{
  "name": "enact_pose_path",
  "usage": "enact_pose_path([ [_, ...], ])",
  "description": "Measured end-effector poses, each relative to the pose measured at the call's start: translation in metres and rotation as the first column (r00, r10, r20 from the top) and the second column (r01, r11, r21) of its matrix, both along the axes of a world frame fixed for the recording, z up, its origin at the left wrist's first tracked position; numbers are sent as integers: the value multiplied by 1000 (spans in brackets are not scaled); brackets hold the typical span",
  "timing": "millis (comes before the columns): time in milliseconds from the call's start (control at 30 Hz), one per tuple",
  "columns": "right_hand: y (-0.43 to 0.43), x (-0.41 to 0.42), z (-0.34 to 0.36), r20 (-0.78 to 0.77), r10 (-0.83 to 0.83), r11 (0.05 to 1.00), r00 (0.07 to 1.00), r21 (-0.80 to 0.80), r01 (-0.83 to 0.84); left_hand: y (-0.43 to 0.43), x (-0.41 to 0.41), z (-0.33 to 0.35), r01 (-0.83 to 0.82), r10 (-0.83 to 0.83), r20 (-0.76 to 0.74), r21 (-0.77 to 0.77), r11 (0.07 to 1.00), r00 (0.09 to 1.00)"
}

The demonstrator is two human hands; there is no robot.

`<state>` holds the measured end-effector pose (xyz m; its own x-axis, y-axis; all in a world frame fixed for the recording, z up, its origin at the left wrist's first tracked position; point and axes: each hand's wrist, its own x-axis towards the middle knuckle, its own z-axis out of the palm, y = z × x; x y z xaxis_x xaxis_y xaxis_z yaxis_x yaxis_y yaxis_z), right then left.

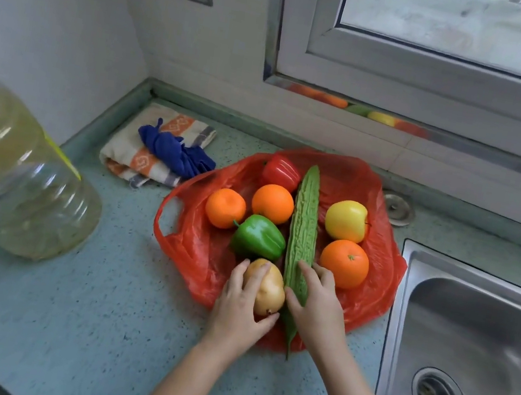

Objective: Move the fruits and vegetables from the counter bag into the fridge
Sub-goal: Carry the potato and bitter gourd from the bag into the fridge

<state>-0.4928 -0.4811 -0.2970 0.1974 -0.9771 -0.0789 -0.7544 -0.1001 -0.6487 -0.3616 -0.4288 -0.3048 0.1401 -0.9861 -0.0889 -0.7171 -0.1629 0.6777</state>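
A red plastic bag (194, 248) lies spread flat on the blue-green counter. On it lie a red pepper (281, 171), a green pepper (259, 237), three oranges (272, 203) (225, 208) (345, 262), a yellow apple (346, 220), a long bitter gourd (304, 226) and a potato (268, 291). My left hand (237, 311) grips the potato at the bag's near edge. My right hand (316, 306) curls round the near end of the bitter gourd. The fridge is out of view.
A steel sink (474, 360) lies right of the bag. A large clear oil bottle (11, 181) stands at the left. A folded striped towel with a blue cloth (173, 150) sits behind the bag near the wall. A window is above.
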Motion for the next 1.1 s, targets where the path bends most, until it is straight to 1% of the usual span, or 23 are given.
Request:
enact_pose_path([
  [133,-5,5,-3,59,-35,998,998,61,31,0,5,-3,-24,22,-55,-33,999,998],
  [267,-7,12,-9,120,-110,989,987,110,97,2,10,-3,-47,43,-71,-47,998,997],
  [433,-5,19,-12,184,-180,978,966,142,155,1,10,0,-72,70,-62,-43,996,996],
  [567,-3,17,-11,250,-199,975,947,152,165,7,11,1,-116,110,-94,-64,991,989],
  [800,7,15,2,346,-224,973,911,129,190,13,14,8,-242,209,-242,-114,964,948],
  [1000,21,8,19,359,-208,978,910,73,195,25,21,31,-279,213,-358,-143,950,909],
  [1100,25,5,33,376,-194,980,906,27,199,29,27,44,-257,171,-398,-174,951,901],
])
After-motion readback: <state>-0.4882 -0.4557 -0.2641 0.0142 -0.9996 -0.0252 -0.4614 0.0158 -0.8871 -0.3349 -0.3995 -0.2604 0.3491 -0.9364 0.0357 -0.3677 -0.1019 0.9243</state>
